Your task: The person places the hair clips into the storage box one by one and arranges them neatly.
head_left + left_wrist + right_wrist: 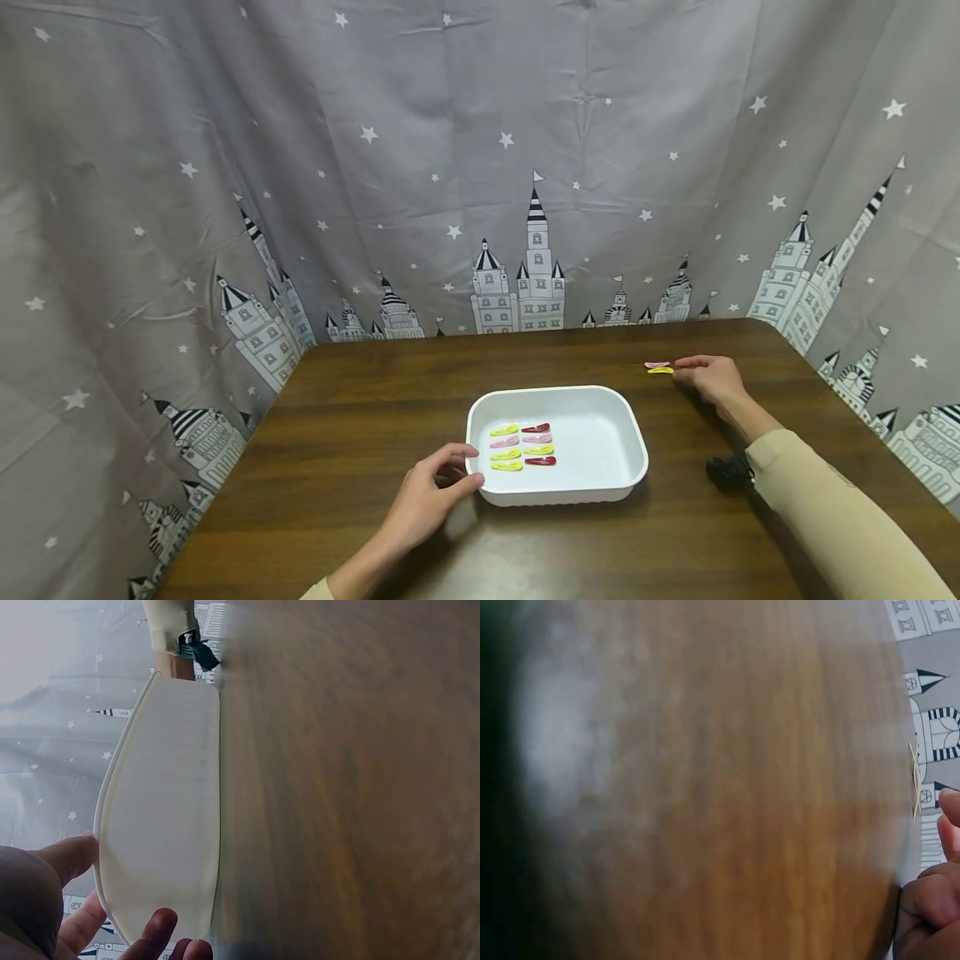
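A white tray (600,450) stands on the table, with several snap hair clips laid inside it in two columns: yellow (507,466), pink (504,442) and dark red (540,461). My left hand (427,496) holds the tray's left edge; in the left wrist view the thumb (75,855) is at the rim and the other fingers are by the outer wall. At the back right, my right hand (712,379) reaches low over the table, fingertips right at the end of a yellow hair clip (661,371). A pink hair clip (657,364) lies just behind that one.
The brown wooden table (375,400) ends at a grey curtain (420,167) printed with castles and stars. A black strap piece (727,472) hangs at the right wrist, close over the table. The right forearm spans the table's right side.
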{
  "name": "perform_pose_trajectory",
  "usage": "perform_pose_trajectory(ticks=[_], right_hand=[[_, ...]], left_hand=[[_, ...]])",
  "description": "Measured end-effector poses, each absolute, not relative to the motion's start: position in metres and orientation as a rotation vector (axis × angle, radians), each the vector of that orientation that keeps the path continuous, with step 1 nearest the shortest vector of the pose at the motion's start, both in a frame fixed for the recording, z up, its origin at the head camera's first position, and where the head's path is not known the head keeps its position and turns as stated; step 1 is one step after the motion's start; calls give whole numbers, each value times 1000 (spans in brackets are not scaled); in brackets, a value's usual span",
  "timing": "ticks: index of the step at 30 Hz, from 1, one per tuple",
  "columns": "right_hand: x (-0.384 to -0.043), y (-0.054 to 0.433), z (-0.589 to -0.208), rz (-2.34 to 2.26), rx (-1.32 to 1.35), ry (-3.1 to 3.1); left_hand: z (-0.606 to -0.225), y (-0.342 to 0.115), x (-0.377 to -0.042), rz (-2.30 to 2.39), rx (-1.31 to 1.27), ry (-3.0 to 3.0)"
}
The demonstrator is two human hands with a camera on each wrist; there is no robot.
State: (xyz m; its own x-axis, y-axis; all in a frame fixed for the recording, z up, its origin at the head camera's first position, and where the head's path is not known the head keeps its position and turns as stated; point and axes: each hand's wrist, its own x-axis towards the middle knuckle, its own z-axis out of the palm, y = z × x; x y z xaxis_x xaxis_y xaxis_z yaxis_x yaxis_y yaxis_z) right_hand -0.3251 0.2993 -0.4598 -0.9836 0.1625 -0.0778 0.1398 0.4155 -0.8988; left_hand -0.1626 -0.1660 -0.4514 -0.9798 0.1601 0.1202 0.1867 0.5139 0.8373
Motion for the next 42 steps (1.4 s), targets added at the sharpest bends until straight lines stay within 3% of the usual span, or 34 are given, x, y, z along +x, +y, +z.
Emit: perform_pose_trajectory(ticks=[42], right_hand=[[-336,298,-467,1189,-130,-2795]], left_hand=[[-453,-164,-164,-1533,-287,-2701]])
